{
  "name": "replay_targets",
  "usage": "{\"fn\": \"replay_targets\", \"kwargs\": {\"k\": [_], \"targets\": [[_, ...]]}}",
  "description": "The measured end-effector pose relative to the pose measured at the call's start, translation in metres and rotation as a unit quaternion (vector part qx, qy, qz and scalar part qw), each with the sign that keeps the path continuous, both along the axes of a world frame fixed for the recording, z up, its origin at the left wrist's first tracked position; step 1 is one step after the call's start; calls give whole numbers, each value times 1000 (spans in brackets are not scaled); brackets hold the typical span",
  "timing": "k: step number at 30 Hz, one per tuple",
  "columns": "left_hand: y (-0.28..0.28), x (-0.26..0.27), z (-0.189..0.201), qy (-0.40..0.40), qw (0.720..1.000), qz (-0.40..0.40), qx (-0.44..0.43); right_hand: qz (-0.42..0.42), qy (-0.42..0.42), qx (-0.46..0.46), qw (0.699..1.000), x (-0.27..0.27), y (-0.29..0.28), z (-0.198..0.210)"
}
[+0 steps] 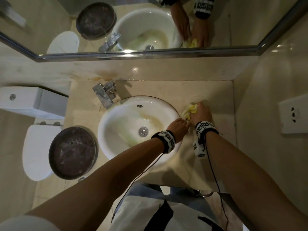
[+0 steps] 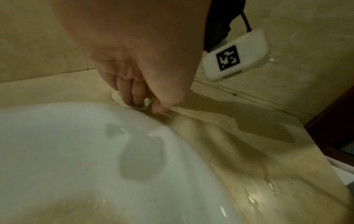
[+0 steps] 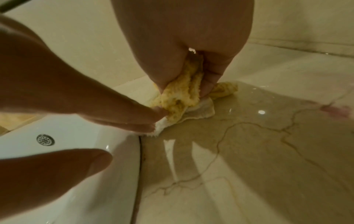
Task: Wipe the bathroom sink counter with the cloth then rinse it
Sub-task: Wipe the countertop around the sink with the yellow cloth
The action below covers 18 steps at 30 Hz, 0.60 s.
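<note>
A crumpled yellow and white cloth [image 1: 190, 110] lies on the wet beige marble counter [image 1: 208, 92], just right of the white sink [image 1: 120, 117]. My right hand [image 1: 200, 113] bunches the cloth [image 3: 184, 94], pinching it between thumb and fingers [image 3: 207, 86]. My left hand [image 1: 179, 126] reaches over the sink rim [image 2: 164, 125]. Its straight fingers [image 3: 145, 113] press the cloth's near edge [image 2: 117, 98], with the thumb [image 3: 91, 159] held apart above the basin. Both wrists carry marker bands.
A chrome faucet [image 1: 105, 94] stands at the sink's back left. A dark round basin [image 1: 72, 152] sits on the counter's left end beside a white toilet [image 1: 36, 147]. A mirror [image 1: 241, 22] runs behind, and a wall socket [image 1: 293, 114] is to the right. Water films the counter [image 3: 258, 151].
</note>
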State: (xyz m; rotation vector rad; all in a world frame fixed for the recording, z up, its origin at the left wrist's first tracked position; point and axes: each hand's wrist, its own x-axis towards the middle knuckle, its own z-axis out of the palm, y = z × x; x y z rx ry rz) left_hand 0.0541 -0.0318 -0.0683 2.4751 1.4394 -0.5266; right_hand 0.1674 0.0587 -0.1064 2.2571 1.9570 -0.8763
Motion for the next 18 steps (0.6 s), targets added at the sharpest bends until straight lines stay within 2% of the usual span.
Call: {"fn": "replay_targets", "kwargs": {"k": [6,8,10,12,15,18], "targets": [[7,-3,3,2,1000,-1,-17,-4,13,-7,1000,0,5,-1],[5,-2,5,9,1000,-1,-22,-10,50,-5,999,6,3,-2],[-1,-2,7,12,1000,-2,-17,-32,127,25,991,17,-3,1],[-8,-1,10,6,1000,-11,0,-96,212,59,971,29,-17,7],[-21,5,14,-21,999,-30,24,-199,276,66,938,42,-46,22],[-35,16,21,-62,997,-35,21,-257,356,84,894,57,-70,36]]}}
